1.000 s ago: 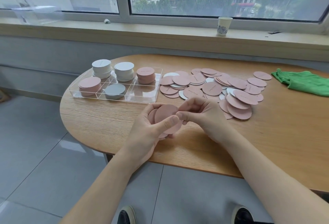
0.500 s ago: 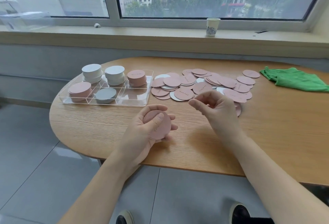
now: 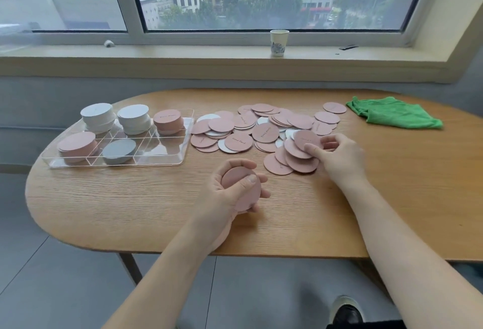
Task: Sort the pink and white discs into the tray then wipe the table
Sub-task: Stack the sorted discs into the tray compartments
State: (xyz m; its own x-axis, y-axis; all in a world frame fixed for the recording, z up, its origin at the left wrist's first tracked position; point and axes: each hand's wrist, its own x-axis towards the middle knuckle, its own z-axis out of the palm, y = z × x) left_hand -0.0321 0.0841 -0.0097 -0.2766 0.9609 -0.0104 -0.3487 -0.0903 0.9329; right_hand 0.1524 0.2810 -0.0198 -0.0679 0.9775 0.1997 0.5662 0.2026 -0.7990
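L hand (image 3: 230, 192): curled round a small stack of pink discs (image 3: 241, 188), thumb pressed across top face, fingers under/behind. Held just above the table (image 3: 130, 211) near front edge. Prob acts as a collecting stack so discs go to the tray in batches, not 1 by 1.
R hand (image 3: 337, 156): at near-right edge of the loose pile (image 3: 261, 130), thumb + fingers pinching a pink disc (image 3: 308, 139) that's tilted up off the ones under it. Looks like mid-pick; blurred a bit, can't tell if fully lifted clear.
Loose pile: mostly pink w/ some white showing underneath, overlapping, mid-table btw tray and cloth. One pink disc lies apart at far right of the pile, near the cloth.
Tray (image 3: 167, 162): clear, divided, 2 rows, left side of table. Back row: white stack (image 3: 98, 114), white stack (image 3: 133, 116), pink stack (image 3: 168, 119). Front row: pink stack (image 3: 77, 144), white/grey-looking stack (image 3: 119, 149), right compartment w/o discs. Colours kept separate per compartment, so sorting rule is visible.
Green cloth (image 3: 392, 115): bunched at far right of table, well apart from both hands, untouched; likely parked there for the wipe step.
Progress: sort part-way, lots left on table; wipe not started.
Next (guess): R hand adds disc to L-hand stack, or stack goes to a pink compartment.
Risk: thin discs overlap, easy to grab 2 at once or pick a white one by mistake.
Bkgd: paper cup (image 3: 279, 42) on window sill, not relevant.
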